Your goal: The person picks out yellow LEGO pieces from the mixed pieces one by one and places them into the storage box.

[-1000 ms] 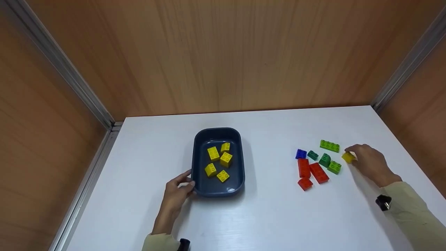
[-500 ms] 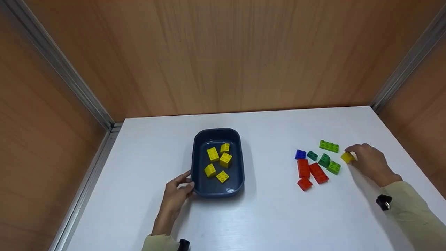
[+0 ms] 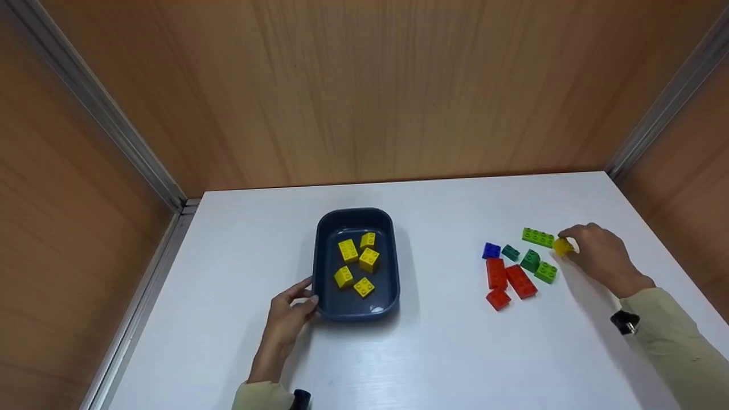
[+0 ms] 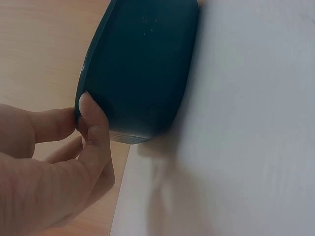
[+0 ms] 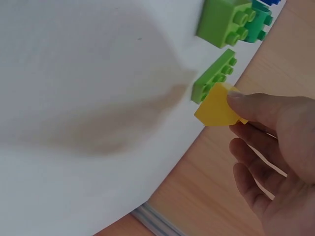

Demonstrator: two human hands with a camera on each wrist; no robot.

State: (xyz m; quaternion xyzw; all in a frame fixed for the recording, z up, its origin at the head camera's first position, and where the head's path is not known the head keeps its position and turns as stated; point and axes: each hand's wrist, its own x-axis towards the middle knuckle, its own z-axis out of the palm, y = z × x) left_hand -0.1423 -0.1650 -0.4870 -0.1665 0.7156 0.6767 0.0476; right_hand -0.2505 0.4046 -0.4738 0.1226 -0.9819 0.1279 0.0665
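Observation:
In the head view, my left hand (image 3: 285,323) is at the near-left corner of a dark blue tray (image 3: 356,310). The left wrist view shows its thumb and fingers pinching the tray's rim (image 4: 84,73). Several yellow bricks (image 3: 369,260) lie spread inside the tray. Over on the right, my right hand (image 3: 603,257) pinches another yellow brick (image 5: 216,105) between thumb and fingers, raised off the table. That brick is close beside the long light-green brick (image 3: 538,237), and its far side is partly hidden by the fingers.
Left of the right hand lie a blue brick (image 3: 491,251), several green bricks (image 3: 530,260) and red bricks (image 3: 496,274) on the white table (image 3: 444,353). Wooden panels (image 3: 364,97) rise behind the table and on both sides.
My right hand has lifted the yellow brick and moved slightly left and away from me, nearer the long light-green brick. The left hand and tray stay put.

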